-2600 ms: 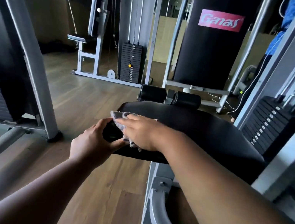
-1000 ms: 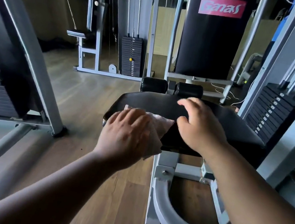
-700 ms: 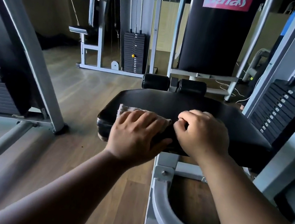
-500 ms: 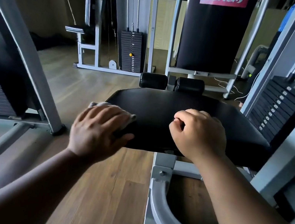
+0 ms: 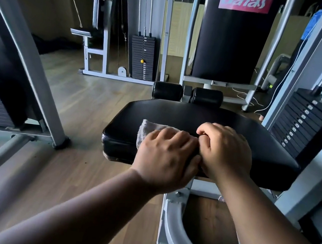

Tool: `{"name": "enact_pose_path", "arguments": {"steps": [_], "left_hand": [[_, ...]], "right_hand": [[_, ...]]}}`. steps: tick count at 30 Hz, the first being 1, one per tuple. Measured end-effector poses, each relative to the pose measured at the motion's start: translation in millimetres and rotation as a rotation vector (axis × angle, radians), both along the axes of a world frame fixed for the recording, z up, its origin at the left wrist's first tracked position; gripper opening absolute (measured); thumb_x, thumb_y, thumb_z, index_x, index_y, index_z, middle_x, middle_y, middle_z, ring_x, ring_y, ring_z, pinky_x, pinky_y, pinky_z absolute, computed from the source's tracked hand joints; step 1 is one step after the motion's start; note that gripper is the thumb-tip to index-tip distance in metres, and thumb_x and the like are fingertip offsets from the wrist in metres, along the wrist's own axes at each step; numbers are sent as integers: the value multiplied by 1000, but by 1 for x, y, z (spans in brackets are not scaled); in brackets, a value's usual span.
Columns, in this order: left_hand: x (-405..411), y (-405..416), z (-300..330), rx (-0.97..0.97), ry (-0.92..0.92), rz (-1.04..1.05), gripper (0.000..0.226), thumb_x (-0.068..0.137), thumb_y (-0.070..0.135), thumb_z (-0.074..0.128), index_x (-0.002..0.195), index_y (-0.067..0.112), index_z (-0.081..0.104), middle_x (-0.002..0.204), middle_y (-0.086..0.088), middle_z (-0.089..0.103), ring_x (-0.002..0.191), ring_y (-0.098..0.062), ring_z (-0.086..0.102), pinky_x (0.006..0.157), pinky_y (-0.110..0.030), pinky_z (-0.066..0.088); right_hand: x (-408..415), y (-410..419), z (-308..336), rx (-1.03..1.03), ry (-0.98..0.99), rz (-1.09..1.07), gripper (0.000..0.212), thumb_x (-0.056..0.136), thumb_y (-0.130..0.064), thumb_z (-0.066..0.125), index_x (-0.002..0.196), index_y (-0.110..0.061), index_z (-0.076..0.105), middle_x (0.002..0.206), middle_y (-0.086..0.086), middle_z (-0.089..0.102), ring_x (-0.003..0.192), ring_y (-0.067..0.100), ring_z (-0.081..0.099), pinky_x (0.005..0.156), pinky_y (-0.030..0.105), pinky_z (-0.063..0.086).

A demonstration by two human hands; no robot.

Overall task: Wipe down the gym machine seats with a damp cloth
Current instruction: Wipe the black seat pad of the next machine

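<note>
Grey cloth (image 5: 150, 128) lies on the seat's (image 5: 268, 148) near-left edge under our left hand (image 5: 166, 156), which presses it; right hand (image 5: 226, 152), clenched, rests alongside — unwiped pad stretches right and far.

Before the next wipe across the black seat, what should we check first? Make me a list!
1. Cloth on the seat: ok, it lies on the near left part of the pad.
2. Left hand on the cloth: ok, it presses down on top of it.
3. Right hand out of the wiping path: not ok, it rests on the pad right beside the left hand, fingers curled.
4. Cloth damp enough: cannot tell.
5. Far half of the seat free of things: ok, only bare black pad shows up to the roller pads.
6. Pad already clean: cannot tell.
</note>
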State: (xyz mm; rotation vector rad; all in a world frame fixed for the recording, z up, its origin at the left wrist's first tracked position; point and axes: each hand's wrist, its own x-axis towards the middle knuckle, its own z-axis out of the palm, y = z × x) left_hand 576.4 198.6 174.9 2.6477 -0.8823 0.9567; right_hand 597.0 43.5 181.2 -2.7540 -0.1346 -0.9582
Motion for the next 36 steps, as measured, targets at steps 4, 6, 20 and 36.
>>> {"name": "enact_pose_path", "arguments": {"steps": [4,6,20,36], "left_hand": [[4,36,3,25,51,30,39,92,41,42,125,38,61,119,13,65,111,-17,60,87,-39,46],[7,67,5,-58,75,94,37,90,37,46,122,39,65,119,16,66,112,-12,60,91,-35,46],[53,107,33,-645,775,248,22,92,22,56,96,37,71,90,5,68,80,-11,58,64,-26,41],[113,99,47,-476,916,264,12,100,13,48,105,14,59,87,-7,55,79,-23,51,63,-25,39]], "right_hand": [[0,-1,0,10,36,7,28,79,-34,39,84,-25,65,87,-8,68,87,24,58,71,33,36],[-2,1,0,-12,33,29,31,81,-42,39,84,-26,65,86,-9,68,86,22,59,73,32,38],[-7,5,-1,-85,21,76,39,83,-53,42,88,-25,68,87,-9,69,84,22,63,71,34,44],[-4,4,1,-164,95,144,76,72,-90,34,115,-40,70,116,-13,70,106,19,63,83,40,44]]}}
